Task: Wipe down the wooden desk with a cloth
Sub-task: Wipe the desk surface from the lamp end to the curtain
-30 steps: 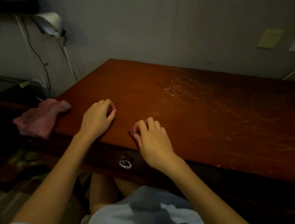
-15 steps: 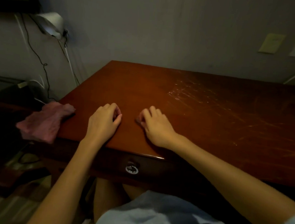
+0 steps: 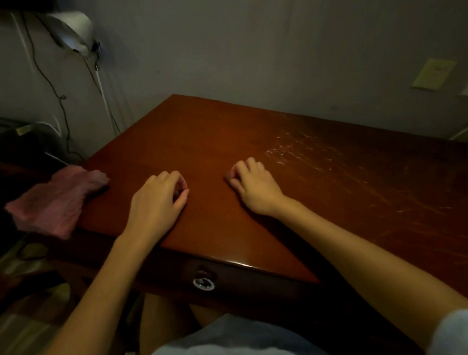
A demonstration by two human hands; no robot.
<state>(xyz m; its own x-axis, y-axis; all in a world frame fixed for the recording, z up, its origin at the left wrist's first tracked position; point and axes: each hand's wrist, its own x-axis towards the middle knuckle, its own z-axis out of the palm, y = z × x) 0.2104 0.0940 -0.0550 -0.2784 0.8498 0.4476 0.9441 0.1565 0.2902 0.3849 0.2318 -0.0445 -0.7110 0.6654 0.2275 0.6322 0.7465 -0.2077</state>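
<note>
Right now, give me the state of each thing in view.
cloth: crumpled, hanging over the desk's left edge, unheld.
desk: scratched and streaked on the right.
drawer: looks shut.
left hand: resting on desk, fingers curled, holding nothing.
right hand: same, further in.
lamp: looks unlit.

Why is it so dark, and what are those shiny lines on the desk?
Head view: the room is dim, and the left side is nearly black around the cloth; light glances off streaky marks on the desk, far right of the hands, so they shine.
</note>
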